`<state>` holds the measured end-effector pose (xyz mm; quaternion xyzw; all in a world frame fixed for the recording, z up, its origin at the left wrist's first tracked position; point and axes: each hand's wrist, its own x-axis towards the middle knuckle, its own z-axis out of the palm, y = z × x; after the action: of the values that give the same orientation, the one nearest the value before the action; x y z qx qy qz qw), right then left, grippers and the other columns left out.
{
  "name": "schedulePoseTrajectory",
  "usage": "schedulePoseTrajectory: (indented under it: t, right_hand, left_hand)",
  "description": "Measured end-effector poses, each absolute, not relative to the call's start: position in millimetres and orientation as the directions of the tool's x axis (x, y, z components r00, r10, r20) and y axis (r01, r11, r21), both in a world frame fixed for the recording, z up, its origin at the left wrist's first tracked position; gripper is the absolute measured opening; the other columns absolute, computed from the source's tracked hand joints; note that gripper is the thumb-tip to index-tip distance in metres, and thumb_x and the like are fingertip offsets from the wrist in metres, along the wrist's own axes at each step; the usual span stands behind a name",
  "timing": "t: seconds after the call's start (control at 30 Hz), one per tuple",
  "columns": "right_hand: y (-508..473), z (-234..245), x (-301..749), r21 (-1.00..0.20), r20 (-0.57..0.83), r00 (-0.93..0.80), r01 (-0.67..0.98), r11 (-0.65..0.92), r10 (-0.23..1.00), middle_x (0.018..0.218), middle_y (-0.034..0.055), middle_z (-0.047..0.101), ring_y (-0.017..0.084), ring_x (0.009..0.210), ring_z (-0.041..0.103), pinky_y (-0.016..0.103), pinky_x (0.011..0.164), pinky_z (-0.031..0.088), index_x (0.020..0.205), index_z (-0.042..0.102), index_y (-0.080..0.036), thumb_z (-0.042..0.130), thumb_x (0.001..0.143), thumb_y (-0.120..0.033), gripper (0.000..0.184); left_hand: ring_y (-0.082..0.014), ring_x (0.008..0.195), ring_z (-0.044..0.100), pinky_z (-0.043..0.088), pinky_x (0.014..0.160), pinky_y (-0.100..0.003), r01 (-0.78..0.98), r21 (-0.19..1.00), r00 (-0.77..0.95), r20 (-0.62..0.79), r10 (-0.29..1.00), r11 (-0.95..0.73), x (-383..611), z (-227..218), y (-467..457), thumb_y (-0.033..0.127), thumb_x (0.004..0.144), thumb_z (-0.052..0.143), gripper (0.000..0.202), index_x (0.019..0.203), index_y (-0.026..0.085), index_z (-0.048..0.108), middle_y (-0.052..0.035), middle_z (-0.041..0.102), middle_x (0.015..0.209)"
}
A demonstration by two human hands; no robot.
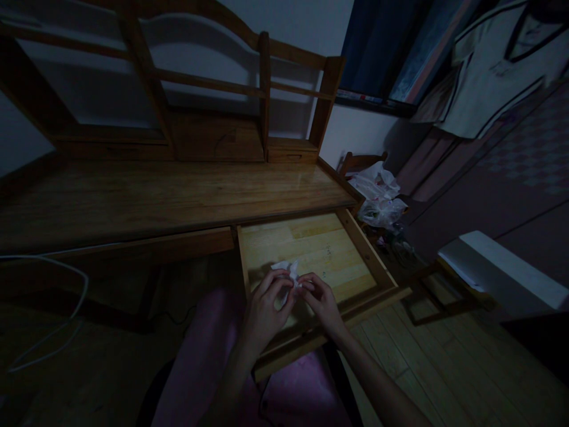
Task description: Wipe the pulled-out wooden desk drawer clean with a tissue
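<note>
A small crumpled white tissue (293,270) is pinched between my two hands, just above the bottom of a pulled-out wooden drawer (311,237). My left hand (270,301) grips the tissue from the left with thumb and fingers bent together. From the right, the fingertips of my right hand (320,299) close on the same tissue, touching or nearly touching the left ones. Part of the tissue sticks up and out to the left past my fingers. Both wrists reach over the front board of the drawer.
The wooden desk (186,190) carries a shelf unit (262,95) along the wall. White plastic bags (377,190) lie on a chair at the right. A white cable (82,296) hangs at the left. A long white box (511,270) rests on a low wooden stool. My lap is under the drawer.
</note>
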<state>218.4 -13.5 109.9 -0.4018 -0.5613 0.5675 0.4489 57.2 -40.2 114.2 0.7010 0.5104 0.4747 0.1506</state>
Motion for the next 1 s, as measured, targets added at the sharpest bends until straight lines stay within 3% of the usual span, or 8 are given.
schedulePoseTrajectory:
  t: [1.0]
  right_hand:
    - [-11.9, 103.2, 220.9, -0.996, 0.042, -0.302, -0.092, 0.014, 0.952, 0.083, -0.0005, 0.064, 0.015, 0.08, 0.06, 0.025, 0.074, 0.043, 0.095, 0.063, -0.021, 0.068, 0.085, -0.035, 0.018]
  left_hand:
    - [-0.019, 0.112, 0.061, 0.05, 0.096, -0.034, 0.577, 0.696, 0.02, 0.511, 0.86, -0.427, 56.3, 109.6, -39.5, 0.019, 0.089, 0.06, 0.009, 0.094, 0.025, 0.065, -0.0037, 0.062, 0.118]
